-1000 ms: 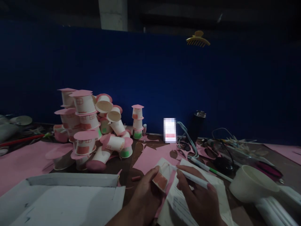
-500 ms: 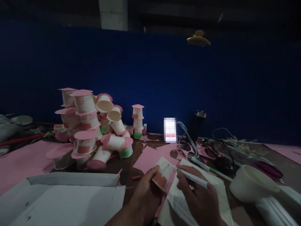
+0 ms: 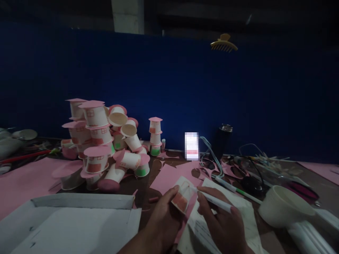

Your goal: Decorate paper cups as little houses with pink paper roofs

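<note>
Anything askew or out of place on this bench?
The cup pile at left is jumbled, several cups tipped on their sides. Pink paper scraps litter the table. A yellow hair clip sits oddly atop the partition. Left hand holds a paper cup, right hand a pen.

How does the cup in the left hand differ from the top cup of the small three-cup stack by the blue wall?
The held cup lies tilted in the left hand, with the pen in the right hand at it; the stack's top cup stands upturned on two others, untouched. The stack's top cup carries a pink paper disc; the held cup shows none. Both are white paper cups with a reddish patch.
</note>
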A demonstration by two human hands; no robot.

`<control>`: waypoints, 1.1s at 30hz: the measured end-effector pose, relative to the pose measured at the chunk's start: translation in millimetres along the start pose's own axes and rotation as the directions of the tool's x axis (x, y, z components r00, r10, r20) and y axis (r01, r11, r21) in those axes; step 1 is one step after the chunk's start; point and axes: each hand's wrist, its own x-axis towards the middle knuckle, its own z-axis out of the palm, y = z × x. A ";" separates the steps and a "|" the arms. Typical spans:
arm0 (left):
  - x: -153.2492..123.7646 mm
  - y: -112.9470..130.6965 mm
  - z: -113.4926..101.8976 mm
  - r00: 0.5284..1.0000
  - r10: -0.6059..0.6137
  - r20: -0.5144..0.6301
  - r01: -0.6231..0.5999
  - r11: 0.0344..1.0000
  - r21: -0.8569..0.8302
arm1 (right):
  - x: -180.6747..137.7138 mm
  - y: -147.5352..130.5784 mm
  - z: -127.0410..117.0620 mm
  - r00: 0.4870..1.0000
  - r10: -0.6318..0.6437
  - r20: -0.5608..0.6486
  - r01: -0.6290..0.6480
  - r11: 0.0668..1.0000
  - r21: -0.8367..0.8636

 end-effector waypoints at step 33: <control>0.2 1.4 -2.1 0.996 0.050 -0.077 -0.044 0.996 0.079 | -0.8 -5.1 1.7 0.999 -0.015 0.031 0.014 1.000 0.003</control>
